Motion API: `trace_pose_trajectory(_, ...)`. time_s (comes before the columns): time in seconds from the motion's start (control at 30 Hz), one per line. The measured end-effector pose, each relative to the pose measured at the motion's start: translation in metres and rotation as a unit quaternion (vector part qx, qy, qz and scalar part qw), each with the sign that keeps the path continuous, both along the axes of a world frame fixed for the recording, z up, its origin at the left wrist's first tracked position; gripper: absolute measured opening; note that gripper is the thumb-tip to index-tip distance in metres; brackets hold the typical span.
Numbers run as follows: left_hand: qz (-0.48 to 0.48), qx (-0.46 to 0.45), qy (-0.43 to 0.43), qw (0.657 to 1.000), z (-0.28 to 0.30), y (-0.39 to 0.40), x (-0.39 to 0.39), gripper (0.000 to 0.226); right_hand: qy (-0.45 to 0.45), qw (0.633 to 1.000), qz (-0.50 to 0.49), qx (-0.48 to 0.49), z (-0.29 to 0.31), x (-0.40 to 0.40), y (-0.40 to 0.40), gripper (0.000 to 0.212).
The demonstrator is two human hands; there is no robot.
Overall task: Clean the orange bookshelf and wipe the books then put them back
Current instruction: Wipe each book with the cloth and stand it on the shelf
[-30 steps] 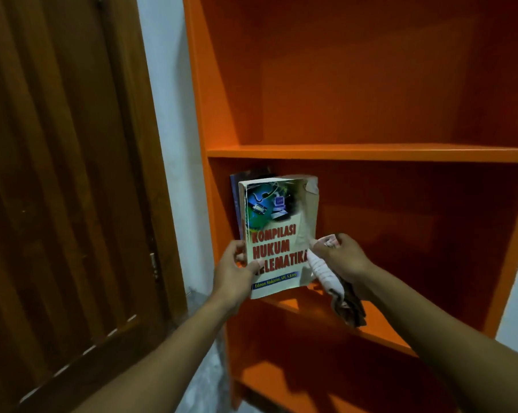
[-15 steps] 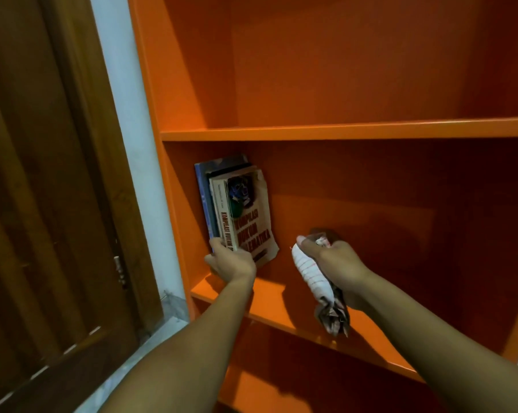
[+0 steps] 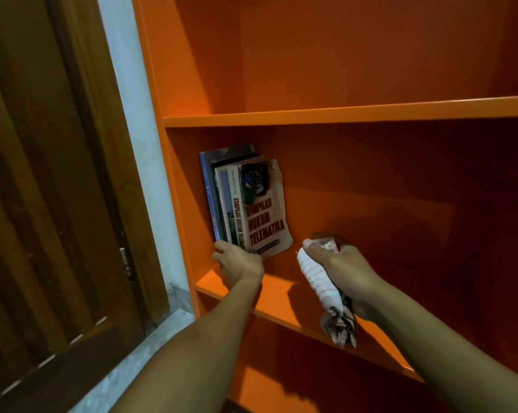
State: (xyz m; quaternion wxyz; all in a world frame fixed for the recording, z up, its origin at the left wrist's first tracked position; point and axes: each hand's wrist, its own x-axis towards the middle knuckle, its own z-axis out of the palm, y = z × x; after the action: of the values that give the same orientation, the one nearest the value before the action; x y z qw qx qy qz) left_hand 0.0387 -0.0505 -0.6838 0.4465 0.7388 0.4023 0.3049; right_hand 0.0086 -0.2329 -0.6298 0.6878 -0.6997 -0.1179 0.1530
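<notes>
Orange bookshelf (image 3: 341, 114) fills the frame; a wooden door (image 3: 43, 204) is seen at 9 o'clock. Small row of books (image 3: 222, 198) is stood against the shelf's left wall at about 10 o'clock from centre; the outermost, "Kompilasi Hukum Telematika" (image 3: 265, 216), is seated on the middle board, leaning slightly right, top cover corner curled.

Left hand (image 3: 239, 263) is curled at the books' bottom edge, touching the spines; whether it is pinching or only pushing cannot be told. Right hand (image 3: 338, 263) is closed around a striped cloth (image 3: 317, 281), held clear at 3 o'clock of the books.

Step judged: seating the book. Base should be pushed flush and squared upright; curled cover not to be snagged.

Versus a second ago: the book was held face-out in front of the shelf; now it is slotted in. Camera view is shifted left.
</notes>
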Motion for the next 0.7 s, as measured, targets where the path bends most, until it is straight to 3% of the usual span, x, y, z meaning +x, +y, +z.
trace_pose_trajectory(0.1,0.006,-0.004,-0.003,1.000,-0.002,0.002,0.002,0.059,-0.001,1.000,0.001,0.011,0.002,-0.003,-0.001,0.026)
trace_pose_trajectory(0.2,-0.027,0.035,-0.032,0.999,-0.011,0.008,-0.011,0.044,0.001,1.000,0.012,0.029,0.002,-0.013,-0.003,0.018)
trace_pose_trajectory(0.4,-0.151,0.130,-0.136,0.970,-0.025,0.027,-0.074,0.019,0.013,0.999,0.029,0.030,-0.008,-0.050,0.000,0.021)
trace_pose_trajectory(0.53,-0.167,0.139,-0.164,0.962,-0.041,0.031,-0.132,0.011,0.052,0.998,0.031,0.015,-0.030,-0.083,0.001,0.022)
trace_pose_trajectory(0.6,-0.163,0.131,-0.152,0.966,-0.062,0.033,-0.162,0.011,0.104,0.994,0.026,0.022,-0.047,-0.101,0.000,0.023)
trace_pose_trajectory(0.7,-0.170,0.073,-0.068,0.980,-0.118,0.037,-0.207,0.015,0.208,0.977,0.014,0.045,-0.080,-0.125,-0.006,0.018)
